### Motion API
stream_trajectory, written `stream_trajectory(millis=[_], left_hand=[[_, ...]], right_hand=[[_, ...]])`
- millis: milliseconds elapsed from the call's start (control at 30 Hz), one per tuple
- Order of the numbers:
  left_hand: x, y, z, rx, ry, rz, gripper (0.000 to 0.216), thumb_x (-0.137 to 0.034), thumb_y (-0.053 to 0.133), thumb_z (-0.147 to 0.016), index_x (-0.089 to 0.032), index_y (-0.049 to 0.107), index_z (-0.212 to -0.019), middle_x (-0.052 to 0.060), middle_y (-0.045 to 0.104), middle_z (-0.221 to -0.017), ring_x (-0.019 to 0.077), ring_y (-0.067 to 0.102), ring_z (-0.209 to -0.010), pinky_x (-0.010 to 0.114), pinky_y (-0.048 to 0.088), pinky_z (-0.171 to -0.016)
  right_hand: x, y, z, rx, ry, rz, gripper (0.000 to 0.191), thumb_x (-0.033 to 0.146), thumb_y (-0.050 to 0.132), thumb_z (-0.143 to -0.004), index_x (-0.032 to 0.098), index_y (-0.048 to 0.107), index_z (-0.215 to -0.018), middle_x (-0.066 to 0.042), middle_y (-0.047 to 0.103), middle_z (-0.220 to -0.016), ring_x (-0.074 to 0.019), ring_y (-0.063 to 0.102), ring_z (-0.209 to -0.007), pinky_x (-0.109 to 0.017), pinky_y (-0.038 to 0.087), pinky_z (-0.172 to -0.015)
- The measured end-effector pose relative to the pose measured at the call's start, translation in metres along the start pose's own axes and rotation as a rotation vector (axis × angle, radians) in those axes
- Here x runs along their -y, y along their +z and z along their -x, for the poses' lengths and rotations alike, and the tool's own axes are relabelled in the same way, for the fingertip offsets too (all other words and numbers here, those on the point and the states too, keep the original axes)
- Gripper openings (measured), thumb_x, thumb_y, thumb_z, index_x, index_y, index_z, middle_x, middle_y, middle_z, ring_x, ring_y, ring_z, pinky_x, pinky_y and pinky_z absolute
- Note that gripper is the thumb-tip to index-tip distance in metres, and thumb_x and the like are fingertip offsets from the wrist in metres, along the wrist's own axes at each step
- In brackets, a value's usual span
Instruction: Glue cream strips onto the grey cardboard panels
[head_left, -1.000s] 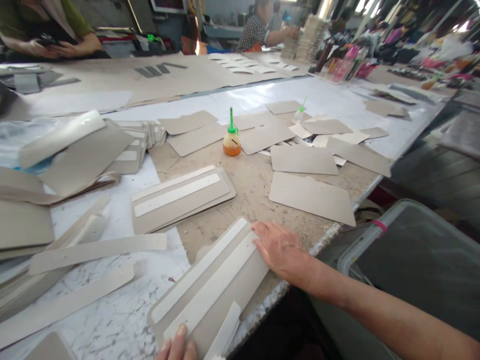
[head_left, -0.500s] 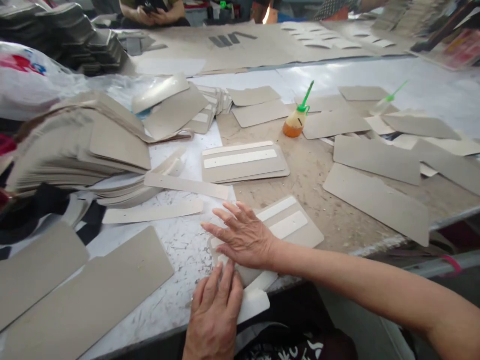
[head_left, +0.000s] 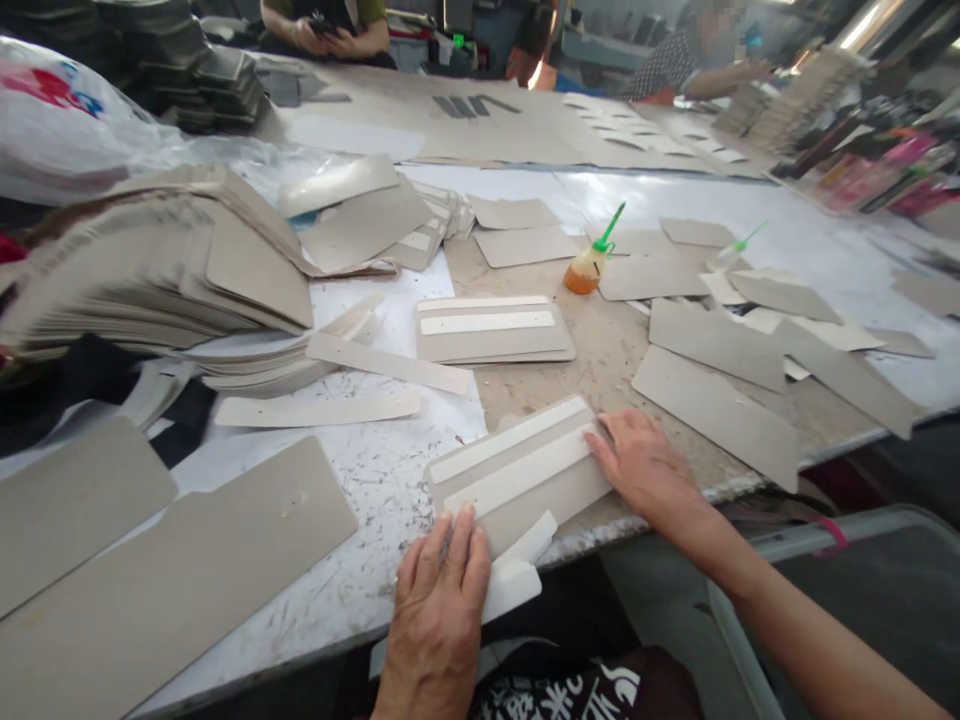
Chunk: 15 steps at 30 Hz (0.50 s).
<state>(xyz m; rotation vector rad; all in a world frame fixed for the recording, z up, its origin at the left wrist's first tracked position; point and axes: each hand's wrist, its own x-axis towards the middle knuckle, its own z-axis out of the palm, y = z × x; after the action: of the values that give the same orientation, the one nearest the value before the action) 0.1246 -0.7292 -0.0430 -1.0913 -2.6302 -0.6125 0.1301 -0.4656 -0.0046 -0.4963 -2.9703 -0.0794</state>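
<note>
A grey-beige card panel (head_left: 541, 487) lies at a slant near the table's front edge, with two cream strips lying lengthwise on it. The lower cream strip (head_left: 517, 472) runs between my two hands. My left hand (head_left: 439, 600) rests its outstretched fingertips on the strip's left end. At the other end, my right hand (head_left: 646, 462) touches the panel's right edge, thumb on the strip and fingers extended, slightly blurred. Loose cream strips (head_left: 514, 588) poke out below the panel, over the table edge. Just behind lies a similar stack of panels (head_left: 495, 347) topped with cream strips.
A squeeze bottle (head_left: 585, 270) with amber liquid and a green nozzle stands behind. Thick card stacks (head_left: 157, 265) and loose strips (head_left: 319, 408) lie left, large panels (head_left: 300, 510) front left, scattered panels (head_left: 720, 410) right. Two people are at the far table.
My right hand has moved right, from the panel's left part to its right edge, uncovering the strips. My left hand stays at the left end. The camera view has shifted a little.
</note>
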Motion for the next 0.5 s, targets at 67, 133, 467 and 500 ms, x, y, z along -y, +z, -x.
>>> stream_trajectory(millis=[67,133,467,500], left_hand=[[0.000,-0.001,0.000,0.002,0.026,-0.042,0.037,-0.006,0.035,-0.085,-0.014,0.060,-0.111,0.009,0.058,-0.125,0.0260,0.044,-0.118,0.039,0.032,-0.096],[0.000,-0.001,0.000,0.007,0.053,-0.088,0.039,-0.004,0.035,-0.083,-0.013,0.060,-0.111,0.009,0.057,-0.127,0.0263,0.044,-0.119,0.039,0.033,-0.095],[0.005,0.005,0.008,-0.078,-0.053,0.204,0.042,-0.003,0.037,-0.083,-0.019,0.057,-0.116,0.007,0.057,-0.126,0.0215,0.045,-0.121,0.040,0.037,-0.100],[0.005,0.002,0.007,-0.092,-0.146,0.331,0.039,-0.008,0.039,-0.085,-0.021,0.056,-0.118,0.007,0.057,-0.126,0.0203,0.046,-0.121,0.040,0.037,-0.101]], right_hand=[[-0.011,0.004,0.006,0.035,0.045,0.027,0.025,0.036,0.050,-0.087,0.014,0.059,-0.096,-0.014,0.058,-0.093,-0.0285,0.051,-0.093,-0.040,0.043,-0.079],[-0.015,0.009,0.006,0.025,0.063,-0.021,0.025,0.039,0.051,-0.086,0.016,0.057,-0.091,-0.013,0.057,-0.090,-0.0276,0.051,-0.091,-0.039,0.042,-0.077],[-0.019,0.014,-0.003,0.023,0.350,-0.610,0.026,0.041,0.059,-0.071,0.021,0.043,-0.077,0.000,0.050,-0.073,-0.0179,0.049,-0.069,-0.031,0.039,-0.064],[-0.018,0.011,-0.002,0.040,0.354,-0.682,0.026,0.041,0.059,-0.072,0.021,0.042,-0.076,0.002,0.048,-0.069,-0.0164,0.048,-0.065,-0.029,0.038,-0.061]])
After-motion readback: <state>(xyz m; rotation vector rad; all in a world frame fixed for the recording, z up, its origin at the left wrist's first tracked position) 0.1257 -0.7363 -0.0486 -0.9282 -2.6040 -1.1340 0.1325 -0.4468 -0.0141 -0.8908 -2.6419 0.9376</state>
